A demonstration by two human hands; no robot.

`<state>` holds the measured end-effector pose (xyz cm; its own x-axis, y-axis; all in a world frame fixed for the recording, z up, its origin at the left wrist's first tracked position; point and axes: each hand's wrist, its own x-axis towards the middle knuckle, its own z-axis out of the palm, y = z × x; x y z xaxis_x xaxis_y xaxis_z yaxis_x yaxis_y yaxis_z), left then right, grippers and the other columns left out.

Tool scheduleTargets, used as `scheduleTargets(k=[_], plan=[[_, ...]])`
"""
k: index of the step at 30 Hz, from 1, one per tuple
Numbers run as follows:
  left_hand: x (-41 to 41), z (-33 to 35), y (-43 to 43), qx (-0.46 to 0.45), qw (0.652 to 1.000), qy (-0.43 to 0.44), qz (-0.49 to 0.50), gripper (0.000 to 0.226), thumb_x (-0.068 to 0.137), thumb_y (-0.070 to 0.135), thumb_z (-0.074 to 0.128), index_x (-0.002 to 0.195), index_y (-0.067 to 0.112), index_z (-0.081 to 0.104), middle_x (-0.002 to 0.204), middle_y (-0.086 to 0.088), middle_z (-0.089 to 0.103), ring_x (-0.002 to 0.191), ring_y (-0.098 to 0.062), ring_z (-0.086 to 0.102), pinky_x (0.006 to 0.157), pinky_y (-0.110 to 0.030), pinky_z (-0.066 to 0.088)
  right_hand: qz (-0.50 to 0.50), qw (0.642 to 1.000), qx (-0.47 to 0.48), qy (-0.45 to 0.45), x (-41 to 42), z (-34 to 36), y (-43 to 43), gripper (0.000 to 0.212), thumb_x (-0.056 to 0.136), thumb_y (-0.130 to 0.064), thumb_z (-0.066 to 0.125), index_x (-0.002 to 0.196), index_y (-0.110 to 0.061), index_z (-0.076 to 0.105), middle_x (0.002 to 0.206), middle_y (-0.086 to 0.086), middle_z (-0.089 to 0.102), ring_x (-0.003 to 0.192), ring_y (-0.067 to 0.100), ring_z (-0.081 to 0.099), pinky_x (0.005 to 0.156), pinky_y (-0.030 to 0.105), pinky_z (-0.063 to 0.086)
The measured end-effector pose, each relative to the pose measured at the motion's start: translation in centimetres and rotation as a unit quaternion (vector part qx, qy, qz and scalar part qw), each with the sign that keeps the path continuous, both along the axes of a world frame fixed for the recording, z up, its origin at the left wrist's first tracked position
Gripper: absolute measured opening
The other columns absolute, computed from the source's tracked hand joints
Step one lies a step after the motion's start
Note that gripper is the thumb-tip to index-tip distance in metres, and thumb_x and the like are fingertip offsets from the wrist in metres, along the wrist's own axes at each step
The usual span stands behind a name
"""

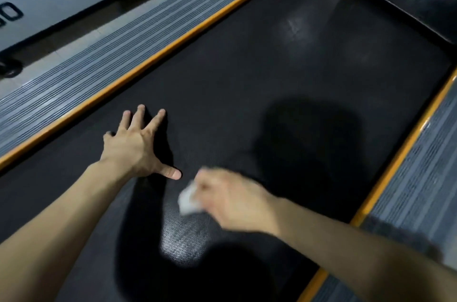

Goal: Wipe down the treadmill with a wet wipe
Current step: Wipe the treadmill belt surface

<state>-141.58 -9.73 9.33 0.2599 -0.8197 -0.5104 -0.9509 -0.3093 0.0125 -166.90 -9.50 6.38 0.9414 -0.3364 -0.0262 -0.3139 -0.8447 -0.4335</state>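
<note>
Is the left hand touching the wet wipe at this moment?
Apart. The head view shows a strip of dark belt between the thumb of the left hand and the wet wipe, which the blurred right hand grips.

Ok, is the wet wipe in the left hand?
No, the right hand grips the wet wipe, while the left hand lies spread on the belt.

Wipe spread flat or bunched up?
Bunched. The wipe is a small white wad poking from curled fingers of the right hand, not laid flat. It is blurred.
</note>
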Motion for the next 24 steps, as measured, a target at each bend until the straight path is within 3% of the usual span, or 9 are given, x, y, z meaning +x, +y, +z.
scheduleTargets(k=[3,5,8,9,12,15,18,21,24], plan=[[0.1,-0.4,0.2,-0.012,1.000,0.000,0.000,0.176,0.017,0.109,0.061,0.161,0.053,-0.021,0.177,0.003,-0.019,0.165,-0.030,-0.010,0.123,-0.067,0.028,0.027,0.996,-0.058,-0.055,-1.3,0.4,-4.6,0.023,0.094,-0.009,0.067,0.108,-0.025,0.077,0.108,0.004,0.064,0.095,0.024,0.062,0.085,0.040,0.054],[0.1,-0.3,0.2,-0.008,1.000,-0.003,0.002,0.175,0.020,0.106,0.066,0.162,0.052,-0.021,0.177,0.003,-0.020,0.165,-0.030,-0.012,0.123,-0.067,0.027,-0.251,0.953,-0.156,-0.065,-3.2,0.5,-13.0,0.019,0.092,-0.005,0.065,0.102,-0.015,0.078,0.104,0.015,0.065,0.088,0.037,0.067,0.079,0.040,0.057],[-0.2,-0.3,0.1,-0.009,1.000,0.000,0.010,0.176,0.021,0.102,0.071,0.163,0.050,-0.020,0.177,0.002,-0.019,0.165,-0.031,-0.012,0.123,-0.068,0.028,-0.583,0.804,-0.109,-0.039,-4.7,1.9,-18.7,0.028,0.089,-0.016,0.053,0.104,-0.008,0.075,0.112,0.017,0.059,0.092,0.041,0.065,0.085,0.042,0.059],[-0.2,-0.2,0.0,-0.011,1.000,0.001,0.012,0.176,0.021,0.102,0.072,0.163,0.050,-0.019,0.177,0.002,-0.019,0.165,-0.031,-0.011,0.123,-0.068,0.028,-0.564,0.815,-0.122,-0.052,-3.3,2.0,-17.4,0.029,0.087,-0.016,0.051,0.102,-0.008,0.075,0.106,0.017,0.061,0.090,0.041,0.063,0.081,0.042,0.059],[0.1,-0.4,0.2,-0.023,1.000,-0.005,0.010,0.173,0.020,0.107,0.065,0.162,0.053,-0.018,0.178,0.004,-0.016,0.165,-0.029,-0.009,0.121,-0.065,0.030,-0.213,0.973,-0.091,-0.022,2.4,1.5,-7.5,0.020,0.089,-0.013,0.059,0.101,-0.021,0.072,0.094,0.002,0.062,0.086,0.027,0.060,0.073,0.037,0.057],[0.9,-0.6,1.3,-0.056,0.998,-0.026,-0.025,0.164,0.024,0.118,0.042,0.165,0.053,-0.011,0.179,0.004,-0.009,0.165,-0.027,0.000,0.115,-0.064,0.031,0.082,0.995,-0.047,-0.031,3.1,0.8,-4.0,0.025,0.092,-0.009,0.069,0.112,-0.022,0.074,0.106,-0.003,0.062,0.091,0.020,0.060,0.081,0.033,0.054],[1.6,-1.3,2.6,-0.134,0.989,-0.043,-0.041,0.126,0.058,0.116,0.027,0.166,0.052,0.012,0.179,0.008,0.007,0.163,-0.023,0.013,0.114,-0.062,0.030,-0.189,0.968,-0.141,-0.080,0.1,0.2,-13.4,0.023,0.089,-0.003,0.065,0.106,-0.014,0.077,0.110,0.009,0.068,0.093,0.035,0.064,0.083,0.036,0.056],[1.6,-2.9,2.1,-0.247,0.967,-0.066,-0.014,0.067,0.101,0.077,0.024,0.154,0.042,0.046,0.167,0.006,0.041,0.147,-0.027,0.040,0.106,-0.054,0.035,-0.572,0.815,-0.081,-0.043,-1.2,1.6,-18.3,0.018,0.093,-0.011,0.058,0.105,-0.006,0.071,0.118,0.017,0.059,0.098,0.042,0.064,0.087,0.039,0.052],[1.0,-5.1,2.2,-0.320,0.945,-0.073,0.014,0.048,0.107,0.048,0.041,0.145,0.024,0.057,0.159,0.002,0.051,0.141,-0.028,0.047,0.108,-0.052,0.035,-0.337,0.935,-0.076,-0.077,3.6,1.6,-11.3,0.014,0.088,-0.008,0.062,0.097,-0.013,0.071,0.102,0.012,0.063,0.086,0.031,0.063,0.081,0.039,0.057]])
